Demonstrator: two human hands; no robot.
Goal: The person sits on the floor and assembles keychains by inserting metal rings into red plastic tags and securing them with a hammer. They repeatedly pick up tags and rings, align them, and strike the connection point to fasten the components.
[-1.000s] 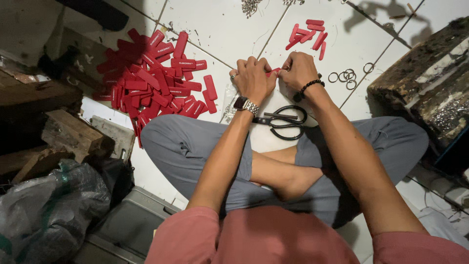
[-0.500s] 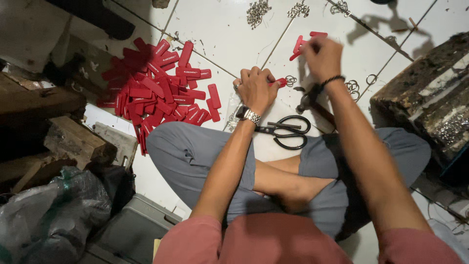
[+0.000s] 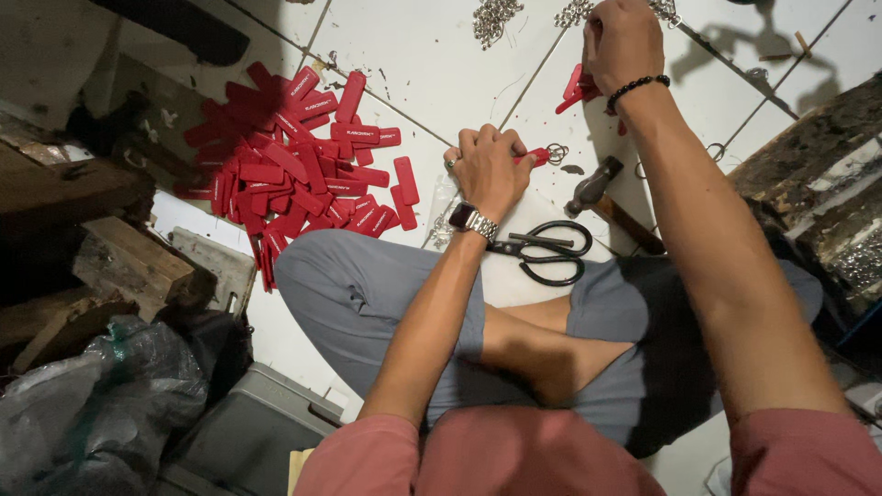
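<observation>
Cross-legged on the tiled floor [image 3: 441, 83], our left hand [image 3: 487, 170] pinches a small red tag [image 3: 535, 157], seemingly light, flat and bendy, by one end, while our right hand [image 3: 623, 41] closes its fingers over the chain pile [image 3: 577, 13].

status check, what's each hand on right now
Left hand pinching a red tag. Right hand up at the metal rings. Scissors, hammer close by.

Left hand [image 3: 491, 165] curled low; right hand [image 3: 623, 41] stretched far forward, closed.
</observation>
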